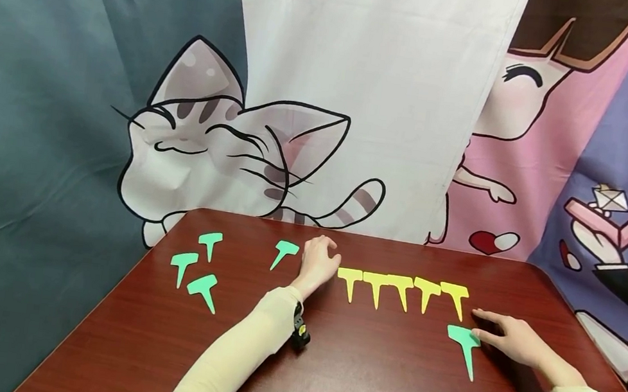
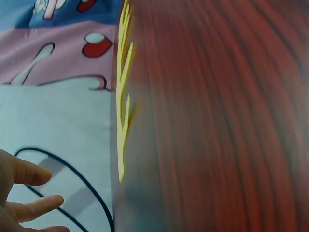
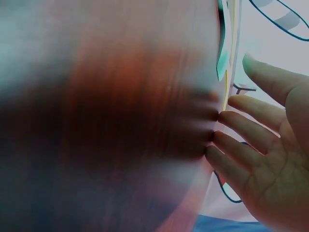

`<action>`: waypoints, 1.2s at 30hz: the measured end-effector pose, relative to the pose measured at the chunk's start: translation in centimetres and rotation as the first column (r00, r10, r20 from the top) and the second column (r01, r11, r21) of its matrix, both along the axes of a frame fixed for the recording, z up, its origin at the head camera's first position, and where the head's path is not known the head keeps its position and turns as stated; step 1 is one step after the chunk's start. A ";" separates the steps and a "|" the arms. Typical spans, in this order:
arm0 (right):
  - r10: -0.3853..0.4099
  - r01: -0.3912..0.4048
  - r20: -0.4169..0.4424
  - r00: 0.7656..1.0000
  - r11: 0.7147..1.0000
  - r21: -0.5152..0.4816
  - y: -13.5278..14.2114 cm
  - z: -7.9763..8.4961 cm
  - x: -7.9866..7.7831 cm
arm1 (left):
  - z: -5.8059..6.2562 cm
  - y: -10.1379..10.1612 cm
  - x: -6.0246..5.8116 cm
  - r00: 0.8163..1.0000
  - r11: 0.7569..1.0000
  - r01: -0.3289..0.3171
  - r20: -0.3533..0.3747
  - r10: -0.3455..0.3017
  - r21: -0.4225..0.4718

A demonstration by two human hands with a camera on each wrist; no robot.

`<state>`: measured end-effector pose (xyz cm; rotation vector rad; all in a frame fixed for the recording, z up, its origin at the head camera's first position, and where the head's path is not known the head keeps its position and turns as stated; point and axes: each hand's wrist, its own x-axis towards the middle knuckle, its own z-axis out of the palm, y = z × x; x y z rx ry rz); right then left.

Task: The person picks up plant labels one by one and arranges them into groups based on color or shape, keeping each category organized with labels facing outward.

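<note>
Several yellow T-shaped plant labels [image 1: 376,287] lie in a row on the brown table [image 1: 353,362]. My left hand [image 1: 318,262] hovers between the row's left end and a green plant label [image 1: 284,252]. In the left wrist view its fingers [image 2: 36,208] are spread and relaxed with nothing between them. Over the table's right side is my right hand [image 1: 515,340], its thumb at the top edge of another green plant label [image 1: 467,346]. The right wrist view shows that hand's fingers [image 3: 251,130] straight and the thumb apart from them; whether the thumb touches the label I cannot tell.
Three more green plant labels, one of them this upper label [image 1: 210,244], lie at the table's left. Behind the table's far edge hangs a cloth backdrop [image 1: 366,47] printed with a cartoon cat. Both wrists carry small black cameras [image 1: 300,331].
</note>
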<state>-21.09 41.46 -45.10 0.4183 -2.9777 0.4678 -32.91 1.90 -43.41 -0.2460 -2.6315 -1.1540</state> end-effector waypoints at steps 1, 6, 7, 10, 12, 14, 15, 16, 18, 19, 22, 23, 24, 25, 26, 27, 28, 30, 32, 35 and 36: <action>0.005 -0.005 0.000 1.000 1.000 0.005 -0.1 0.1 0.2 | 0.0 -0.4 -0.2 1.000 1.000 -0.002 0.000 0.002 0.005; 0.018 -0.018 0.016 1.000 1.000 0.013 -0.7 0.2 1.3 | -0.2 -2.2 -0.9 1.000 1.000 -0.025 -0.015 0.025 0.018; 0.017 -0.018 0.020 1.000 1.000 0.016 -0.7 0.2 1.5 | -0.2 -2.5 -1.1 0.999 0.999 -0.031 -0.027 0.031 0.019; 0.027 -0.027 0.023 0.999 0.999 0.017 -1.0 0.4 1.9 | -0.3 -3.5 -1.4 0.997 0.999 -0.050 -0.059 0.051 0.020; 0.031 -0.031 0.029 0.999 0.999 0.018 -1.1 0.4 2.1 | -0.4 -4.2 -1.7 0.995 0.998 -0.068 -0.077 0.068 0.011; 0.037 -0.038 0.027 0.999 0.999 0.023 -1.3 0.4 2.4 | -0.5 -4.9 -1.9 0.993 0.996 -0.090 -0.074 0.090 0.005; 0.035 -0.035 0.026 0.999 0.999 0.024 -1.4 0.4 2.5 | -0.5 -5.3 -2.0 0.992 0.995 -0.103 -0.068 0.102 -0.005; 0.039 -0.039 0.022 0.999 0.999 0.024 -1.5 0.3 2.6 | -0.6 -5.7 -2.0 0.992 0.993 -0.114 -0.057 0.113 -0.008; 0.043 -0.043 0.008 0.999 0.999 0.023 -1.6 0.1 2.7 | -0.7 -6.4 -2.3 0.990 0.990 -0.138 -0.034 0.138 -0.020; 0.051 -0.051 0.000 0.999 0.998 0.021 -1.7 0.0 2.8 | -0.7 -6.7 -2.4 0.989 0.989 -0.148 -0.019 0.147 -0.021; 0.053 -0.053 -0.011 0.999 0.998 0.017 -1.8 -0.2 3.1 | -1.1 -7.7 -2.9 0.983 0.982 -0.179 0.027 0.181 -0.057; 0.054 -0.054 -0.014 0.998 0.998 0.019 -1.8 -0.2 3.1 | -1.2 -8.1 -3.1 0.980 0.979 -0.190 0.043 0.193 -0.075; 0.055 -0.055 -0.016 0.998 0.998 0.018 -1.8 -0.3 3.2 | -1.4 -8.4 -3.2 0.977 0.976 -0.197 0.061 0.203 -0.093; 0.057 -0.057 -0.022 0.998 0.998 0.017 -1.8 -0.3 3.3 | -1.5 -8.6 -3.3 0.974 0.972 -0.205 0.077 0.214 -0.116; 0.055 -0.055 -0.024 0.998 0.998 0.017 -1.8 -0.3 3.3 | -1.7 -8.9 -3.4 0.970 0.967 -0.212 0.094 0.226 -0.139; 0.059 -0.058 -0.029 0.998 0.998 0.019 -1.8 -0.3 3.3 | -1.8 -9.1 -3.5 0.966 0.963 -0.218 0.107 0.236 -0.159; 0.062 -0.062 -0.034 0.997 0.998 0.018 -1.9 -0.4 3.4 | -1.8 -9.4 -3.6 0.962 0.959 -0.223 0.119 0.245 -0.176; 0.070 -0.069 -0.043 0.997 0.997 0.017 -1.9 -0.4 3.4 | -1.9 -9.8 -3.6 0.954 0.948 -0.234 0.139 0.267 -0.214; 0.078 -0.077 -0.048 0.996 0.997 0.024 -1.9 -0.4 3.3 | -1.8 -10.1 -3.7 0.944 0.939 -0.240 0.164 0.285 -0.247; 0.079 -0.077 -0.048 0.996 0.997 0.030 -1.9 -0.4 3.2 | -1.7 -10.4 -3.7 0.929 0.926 -0.240 0.208 0.306 -0.290; 0.079 -0.077 -0.046 0.996 0.996 0.032 -1.9 -0.4 3.2 | -1.7 -10.4 -3.7 0.925 0.924 -0.238 0.222 0.310 -0.299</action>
